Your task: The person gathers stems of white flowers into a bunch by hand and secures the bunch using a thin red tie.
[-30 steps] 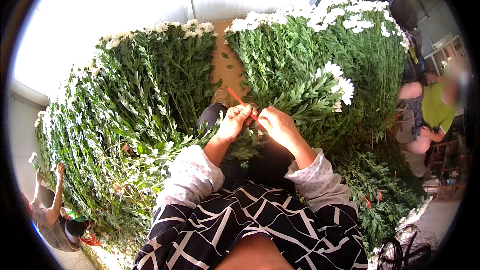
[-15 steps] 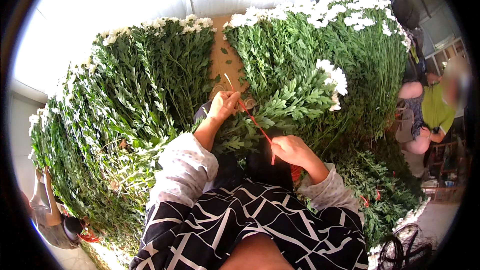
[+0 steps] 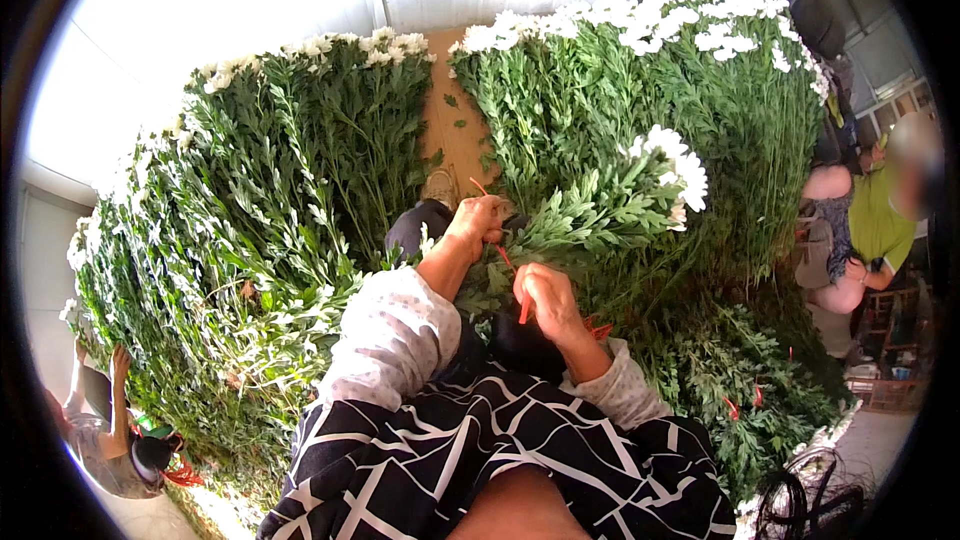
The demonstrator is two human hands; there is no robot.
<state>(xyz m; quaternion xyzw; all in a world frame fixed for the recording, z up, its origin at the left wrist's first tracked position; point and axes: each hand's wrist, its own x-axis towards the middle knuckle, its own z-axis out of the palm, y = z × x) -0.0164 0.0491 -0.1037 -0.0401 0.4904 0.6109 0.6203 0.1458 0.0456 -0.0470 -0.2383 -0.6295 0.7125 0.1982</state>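
Observation:
My left hand (image 3: 476, 224) is closed on one end of a thin red tie (image 3: 504, 257), whose tip pokes up beyond the fingers. Lower and to the right, my right hand (image 3: 552, 302) pinches the other end, which hangs down below it. Just past both hands lies a bunch of white chrysanthemums (image 3: 600, 210), its leafy stems running toward my lap and its flower heads pointing right. The stem ends are partly hidden behind my hands. Whether the tie goes around the stems, I cannot tell.
Long rows of white chrysanthemums stand on the left (image 3: 290, 160) and right (image 3: 620, 90), with a strip of brown board (image 3: 450, 110) between. Tied bunches (image 3: 750, 370) lie at lower right. One person (image 3: 880, 210) sits at far right; another person's arms (image 3: 118, 390) show at lower left.
My hands have drawn closer together, the right moving left and the left slightly right and down. Less of the red tie shows between them. The bunch's flower heads have shifted slightly right.

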